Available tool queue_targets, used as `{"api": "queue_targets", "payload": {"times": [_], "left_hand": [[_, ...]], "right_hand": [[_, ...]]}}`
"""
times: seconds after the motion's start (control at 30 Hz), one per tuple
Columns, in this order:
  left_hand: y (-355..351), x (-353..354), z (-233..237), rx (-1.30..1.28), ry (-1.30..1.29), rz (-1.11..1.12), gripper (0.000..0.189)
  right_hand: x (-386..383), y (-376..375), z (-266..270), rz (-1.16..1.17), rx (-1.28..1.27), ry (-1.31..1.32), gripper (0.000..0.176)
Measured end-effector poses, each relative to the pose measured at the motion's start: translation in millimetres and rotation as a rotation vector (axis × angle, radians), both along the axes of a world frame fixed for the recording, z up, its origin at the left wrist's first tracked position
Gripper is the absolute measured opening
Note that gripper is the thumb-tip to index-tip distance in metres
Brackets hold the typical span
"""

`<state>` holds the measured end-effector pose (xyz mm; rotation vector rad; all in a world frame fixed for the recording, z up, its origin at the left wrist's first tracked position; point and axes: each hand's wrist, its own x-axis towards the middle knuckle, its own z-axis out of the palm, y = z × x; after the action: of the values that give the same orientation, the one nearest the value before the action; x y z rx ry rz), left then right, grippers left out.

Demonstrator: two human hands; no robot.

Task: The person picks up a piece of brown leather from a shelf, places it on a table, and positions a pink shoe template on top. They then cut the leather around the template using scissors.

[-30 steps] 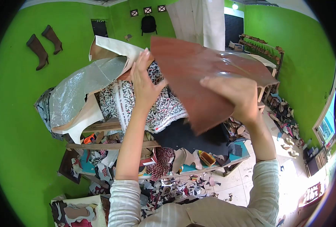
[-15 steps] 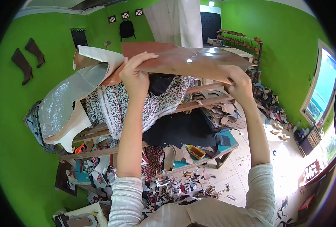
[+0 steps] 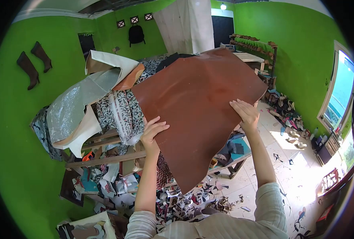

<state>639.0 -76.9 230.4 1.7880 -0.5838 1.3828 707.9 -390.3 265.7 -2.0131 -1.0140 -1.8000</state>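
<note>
A large reddish-brown leather sheet point(image 3: 193, 103) lies spread over the wooden rack, its lower corner hanging down toward me. My left hand point(image 3: 153, 134) rests at its left edge, fingers spread over the top surface. On the right edge lies my right hand point(image 3: 246, 116), its fingers stretched out over the leather; the thumb is hidden. Beside the sheet, a speckled black-and-white cloth point(image 3: 123, 111) and a silvery sheet point(image 3: 71, 93) are draped on the rack. A tan-and-white rolled piece point(image 3: 121, 61) sits above them.
Wooden bars point(image 3: 105, 160) of the rack stick out at left. Scraps point(image 3: 189, 203) litter the floor below. Several shoes point(image 3: 282, 104) lie along the right wall, near a shoe rack point(image 3: 256, 46). A box of pieces point(image 3: 85, 227) stands at lower left.
The leather sheet has come down from a raised, folded position and now spreads across the rack, covering the bars and dark surface. Both hands have moved lower and their fingers have loosened.
</note>
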Motion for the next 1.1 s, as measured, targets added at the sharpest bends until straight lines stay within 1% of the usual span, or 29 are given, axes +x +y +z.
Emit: {"api": "queue_targets", "payload": {"times": [0.03, 0.17, 0.23, 0.27, 0.3, 0.37, 0.4, 0.43, 0.5, 0.53, 0.57, 0.6, 0.63, 0.67, 0.7, 0.77, 0.8, 0.83, 0.9, 0.97, 1.03, 1.1], "left_hand": [[1.6, -4.6, -3.1, 0.002, 0.007, 0.009, 0.012], [9.0, -15.1, -18.1, 0.010, 0.057, 0.069, 0.017], [2.4, -25.4, -21.4, -0.022, 0.088, 0.173, 0.013], [2.6, -30.9, -24.2, 0.064, 0.086, 0.262, 0.024], [2.7, -25.4, -30.8, 0.061, 0.087, 0.271, 0.024], [0.6, -5.0, -47.2, -0.349, -0.071, 0.356, 0.036], [-23.0, -25.9, -30.7, -0.691, 0.127, 0.019, 0.041], [-22.5, -28.6, -38.5, -0.693, 0.128, 0.021, 0.041], [-6.1, -34.5, -65.5, -1.036, 0.294, -0.784, 0.048], [-8.2, -38.2, -70.7, -1.181, 0.366, -1.200, 0.052], [-12.7, -39.6, -76.4, -1.188, 0.363, -1.194, 0.052], [-18.0, -43.5, -78.4, -1.190, 0.388, -1.011, 0.051], [-29.8, -52.5, -68.5, -1.188, 0.413, -0.825, 0.051], [-45.2, -61.3, -59.2, -1.001, 0.488, -0.623, 0.053], [-48.7, -65.0, -59.3, -1.009, 0.486, -0.613, 0.053], [-54.6, -73.4, -61.6, -0.983, 0.509, -0.458, 0.059], [-67.3, -84.7, -47.1, -1.018, 0.517, -0.449, 0.060], [-73.6, -88.7, -43.9, -1.028, 0.517, -0.435, 0.060], [-82.1, -94.6, -42.0, -1.038, 0.437, -0.391, 0.062], [-88.3, -96.4, -42.5, -1.046, 0.418, -0.393, 0.062], [-94.5, -98.4, -39.1, -0.913, 0.417, -0.296, 0.063], [-98.1, -100.8, -39.7, -0.929, 0.399, -0.311, 0.061]], "right_hand": [[-3.7, 1.4, -4.1, 0.003, 0.040, -0.028, 0.031], [-9.2, 5.1, -29.5, 0.078, 0.020, 0.012, 0.031], [-6.5, 5.3, -36.6, 0.113, 0.011, 0.026, 0.030], [-3.7, 3.8, -39.6, 0.130, 0.011, 0.031, 0.029], [-2.5, 1.0, -41.4, 0.145, 0.012, 0.036, 0.028], [-4.0, -3.7, -41.8, 0.160, 0.009, 0.025, 0.028], [-5.1, -5.5, -42.1, 0.168, 0.006, 0.015, 0.027], [-7.3, -7.7, -42.0, 0.170, 0.004, 0.016, 0.027], [-13.2, -15.6, -43.0, 0.196, -0.023, 0.013, 0.027], [-12.5, -20.6, -46.7, 0.202, -0.038, 0.014, 0.027], [-13.2, -25.9, -48.8, 0.208, -0.043, 0.018, 0.027], [-14.3, -29.7, -51.1, 0.219, -0.059, 0.016, 0.027], [-15.3, -32.6, -53.3, 0.230, -0.074, 0.015, 0.027], [-16.2, -35.4, -55.0, 0.241, -0.077, 0.020, 0.027], [-17.8, -38.4, -56.6, 0.261, -0.088, 0.032, 0.027], [-22.7, -42.8, -57.6, 0.292, -0.106, 0.049, 0.027], [-26.7, -43.4, -56.5, 0.310, -0.093, 0.059, 0.027], [-30.2, -44.1, -55.8, 0.328, -0.080, 0.069, 0.026], [-31.3, -48.4, -53.9, 0.340, -0.064, 0.058, 0.026], [-30.5, -53.5, -51.7, 0.353, -0.048, 0.044, 0.025], [-30.7, -58.1, -50.4, 0.346, -0.021, 0.034, 0.025], [-33.1, -59.9, -51.9, 0.351, -0.004, 0.025, 0.024]]}}
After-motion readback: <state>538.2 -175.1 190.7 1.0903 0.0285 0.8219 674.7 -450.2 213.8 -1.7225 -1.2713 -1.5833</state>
